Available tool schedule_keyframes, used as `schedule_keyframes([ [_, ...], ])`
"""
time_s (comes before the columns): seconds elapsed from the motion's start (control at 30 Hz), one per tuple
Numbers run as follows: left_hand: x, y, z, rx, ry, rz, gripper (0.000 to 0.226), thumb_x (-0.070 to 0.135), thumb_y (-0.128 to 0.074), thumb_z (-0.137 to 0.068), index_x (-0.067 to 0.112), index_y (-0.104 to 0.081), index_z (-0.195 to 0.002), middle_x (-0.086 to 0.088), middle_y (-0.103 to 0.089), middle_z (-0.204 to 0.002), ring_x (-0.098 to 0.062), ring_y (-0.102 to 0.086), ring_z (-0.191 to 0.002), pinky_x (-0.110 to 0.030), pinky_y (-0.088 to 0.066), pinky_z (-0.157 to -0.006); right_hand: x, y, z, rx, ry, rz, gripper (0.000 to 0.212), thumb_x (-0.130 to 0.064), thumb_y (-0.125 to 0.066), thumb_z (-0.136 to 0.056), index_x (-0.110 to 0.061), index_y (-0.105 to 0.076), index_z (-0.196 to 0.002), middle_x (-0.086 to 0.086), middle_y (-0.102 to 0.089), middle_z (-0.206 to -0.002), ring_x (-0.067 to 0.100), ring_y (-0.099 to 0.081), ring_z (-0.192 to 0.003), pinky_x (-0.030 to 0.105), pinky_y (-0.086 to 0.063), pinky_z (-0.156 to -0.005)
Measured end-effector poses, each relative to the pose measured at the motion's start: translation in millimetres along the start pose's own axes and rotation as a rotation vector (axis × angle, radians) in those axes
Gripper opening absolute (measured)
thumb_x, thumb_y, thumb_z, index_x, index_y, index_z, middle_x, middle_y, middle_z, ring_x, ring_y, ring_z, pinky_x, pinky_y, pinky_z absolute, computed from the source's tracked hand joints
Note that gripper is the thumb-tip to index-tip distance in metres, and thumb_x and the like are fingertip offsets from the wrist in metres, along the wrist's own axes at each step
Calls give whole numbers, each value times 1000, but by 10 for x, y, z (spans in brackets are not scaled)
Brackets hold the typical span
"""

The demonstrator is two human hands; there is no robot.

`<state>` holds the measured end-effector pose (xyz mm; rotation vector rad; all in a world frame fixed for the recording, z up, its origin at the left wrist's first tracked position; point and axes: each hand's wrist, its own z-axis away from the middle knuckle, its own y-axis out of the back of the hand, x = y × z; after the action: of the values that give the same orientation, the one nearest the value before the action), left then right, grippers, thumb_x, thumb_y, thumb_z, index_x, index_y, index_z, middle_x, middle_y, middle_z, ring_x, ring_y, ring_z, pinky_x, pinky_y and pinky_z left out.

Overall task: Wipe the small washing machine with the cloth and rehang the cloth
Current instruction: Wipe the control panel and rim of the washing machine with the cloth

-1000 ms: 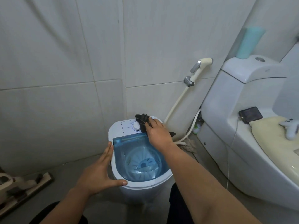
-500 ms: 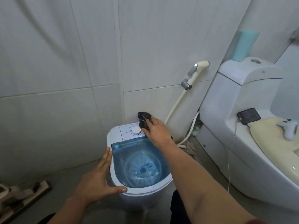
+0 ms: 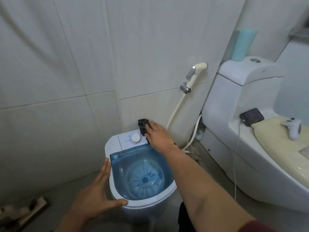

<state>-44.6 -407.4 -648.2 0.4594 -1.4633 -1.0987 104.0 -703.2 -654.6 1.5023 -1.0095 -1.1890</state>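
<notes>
The small washing machine [image 3: 142, 173], white with a translucent blue lid and round dial, stood under both hands; the right hand [image 3: 158, 134] pressed a dark crumpled cloth [image 3: 143, 126] flat-fingered onto its back corner, the left hand [image 3: 98, 191] lay open against its rim

2 bare forearms enter from the bottom of the frame, ending in the left hand [image 3: 93, 200] and right hand [image 3: 158, 136]. A dark red sleeve [image 3: 257, 226] edge shows at lower right.
</notes>
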Motion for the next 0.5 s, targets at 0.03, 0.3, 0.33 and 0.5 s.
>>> schedule_keyframes([
  [0.03, -15, -7, -3, 6, -8, 1, 148, 97, -69, -49, 52, 26, -154, 44, 28, -157, 11, -12, -148, -28, -43, -113, 30, 16, 6, -6, -8, -9, 54, -33, -40, -107, -10, -35, -155, 14, -24, -166, 35, -30, -147, 45, -27, -121],
  [0.3, -53, -43, -5, 21, -24, -8, 149, 97, -69, -48, 50, 20, -157, 43, 27, -158, 9, -10, -151, -32, -44, -113, 215, 63, 209, 7, -122, -109, 53, -34, -39, -108, -9, -36, -155, 12, -28, -165, 32, -33, -146, 42, -33, -119],
  [0.33, -49, -41, -4, 20, -26, -12, 149, 98, -68, -48, 50, 20, -157, 43, 27, -158, 9, -12, -150, -32, -45, -113, 220, 51, 247, 20, -122, -106, 52, -33, -40, -108, -8, -37, -154, 14, -29, -164, 32, -33, -147, 41, -32, -119],
  [0.5, -43, -43, -4, 10, -20, -15, 148, 97, -67, -50, 49, 23, -156, 42, 28, -158, 9, -17, -144, -34, -48, -110, 251, -21, 415, 76, -145, -192, 51, -32, -42, -108, -6, -40, -152, 14, -32, -163, 30, -34, -148, 40, -32, -120],
])
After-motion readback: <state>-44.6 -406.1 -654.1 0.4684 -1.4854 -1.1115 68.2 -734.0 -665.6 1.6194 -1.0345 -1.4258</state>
